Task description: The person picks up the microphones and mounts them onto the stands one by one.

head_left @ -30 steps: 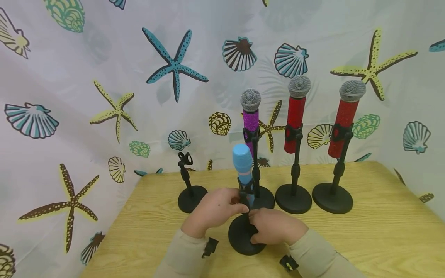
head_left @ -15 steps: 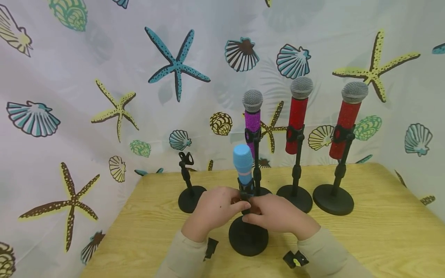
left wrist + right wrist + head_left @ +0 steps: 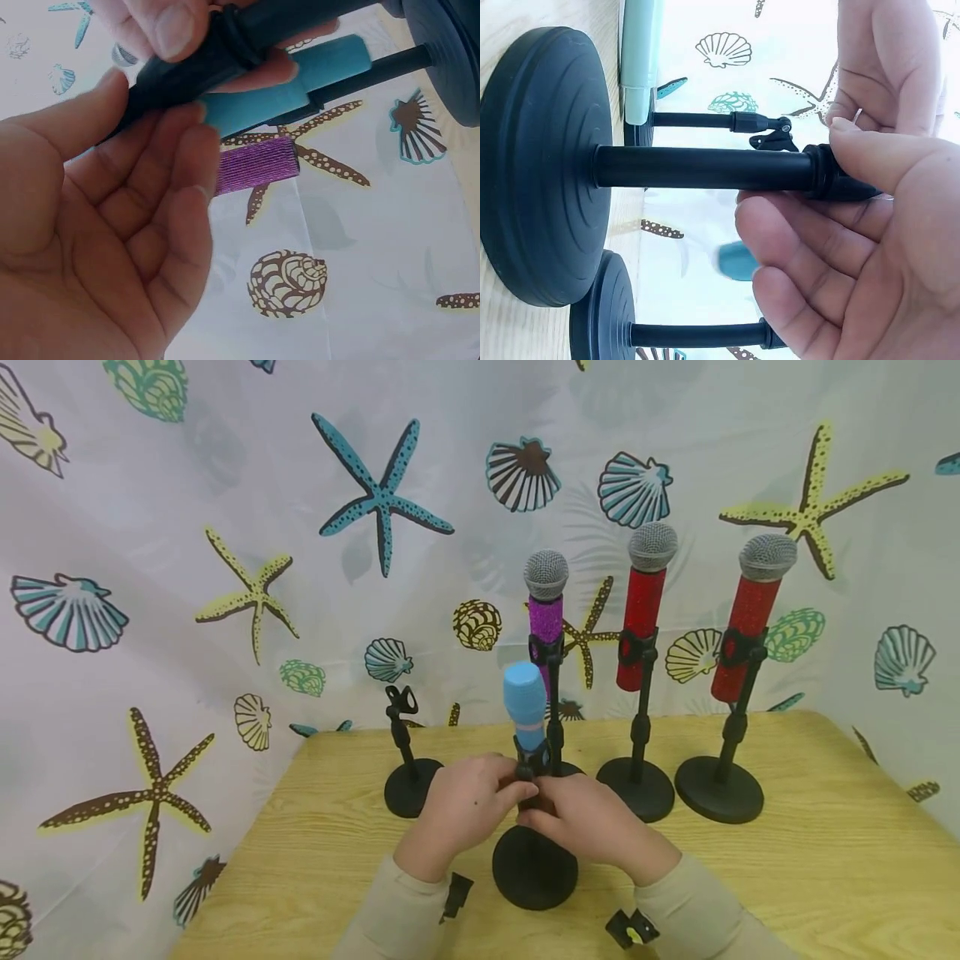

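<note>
A light-blue microphone sits tilted in the clip of a black desk microphone stand at the front of the table. My left hand holds the stand's upper pole just under the clip, thumb and fingers around it in the left wrist view. Just beneath, my right hand grips the collar at the top of the lower pole, thumb on one side and fingers curled beneath. The round base stands on the wood. In the left wrist view the microphone's blue handle shows behind my fingers.
Behind stand a purple microphone and two red microphones on black stands. A bare stand is at the back left of the table. A shell-patterned curtain hangs close behind.
My right hand has risen from low on the stand, near its base, to the collar beside my left hand. The left hand keeps its hold, slightly higher now.
</note>
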Demonstrator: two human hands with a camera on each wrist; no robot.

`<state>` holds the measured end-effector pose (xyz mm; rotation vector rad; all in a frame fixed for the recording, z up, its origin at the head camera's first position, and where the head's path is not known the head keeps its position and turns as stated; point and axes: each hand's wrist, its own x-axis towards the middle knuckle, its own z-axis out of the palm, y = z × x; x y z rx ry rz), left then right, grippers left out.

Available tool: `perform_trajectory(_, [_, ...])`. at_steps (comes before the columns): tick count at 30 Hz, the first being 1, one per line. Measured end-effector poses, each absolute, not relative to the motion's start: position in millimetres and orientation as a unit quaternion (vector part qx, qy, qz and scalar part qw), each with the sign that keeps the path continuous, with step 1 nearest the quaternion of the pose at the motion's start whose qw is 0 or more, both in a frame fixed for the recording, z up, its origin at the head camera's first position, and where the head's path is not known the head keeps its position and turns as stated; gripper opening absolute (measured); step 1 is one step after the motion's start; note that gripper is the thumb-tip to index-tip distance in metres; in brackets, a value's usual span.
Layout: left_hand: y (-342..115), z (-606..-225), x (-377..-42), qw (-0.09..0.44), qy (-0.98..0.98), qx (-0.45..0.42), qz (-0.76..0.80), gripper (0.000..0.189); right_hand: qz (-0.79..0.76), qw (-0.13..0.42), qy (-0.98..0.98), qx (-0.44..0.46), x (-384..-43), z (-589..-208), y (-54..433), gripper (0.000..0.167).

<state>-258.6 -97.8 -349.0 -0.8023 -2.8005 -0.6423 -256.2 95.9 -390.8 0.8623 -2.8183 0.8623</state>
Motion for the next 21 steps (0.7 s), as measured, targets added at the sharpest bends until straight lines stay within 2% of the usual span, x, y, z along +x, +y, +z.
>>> perform_trajectory(2, [-97.7, -346.4, -256.8, 0.097, -0.933, -0.260, -0.231, 0.022, 0.277, 0.033, -0.917, 0.284, -257.0, -391.5, 95.4, 0.021])
perform_trajectory(9, [-98.8, -339.3, -250.0, 0.222, -0.892, -0.245, -0.308, 0.018, 0.272, 0.033, -0.916, 0.294, -256.7, -392.8, 89.8, 0.028])
perform_trajectory(12, [-99.0, -336.8, -249.3, 0.242, -0.883, -0.243, -0.321, 0.018, 0.261, 0.050, -0.920, 0.288, -255.7, -392.8, 87.0, 0.030])
perform_trajectory(16, [-99.1, -336.2, -248.5, 0.241, -0.880, -0.246, -0.328, 0.019, 0.244, 0.074, -0.929, 0.267, -253.6, -393.4, 83.6, 0.034])
perform_trajectory(21, [-99.3, -338.9, -247.7, 0.249, -0.874, -0.248, -0.336, 0.018, 0.245, 0.064, -0.933, 0.255, -250.2, -391.9, 82.9, 0.039])
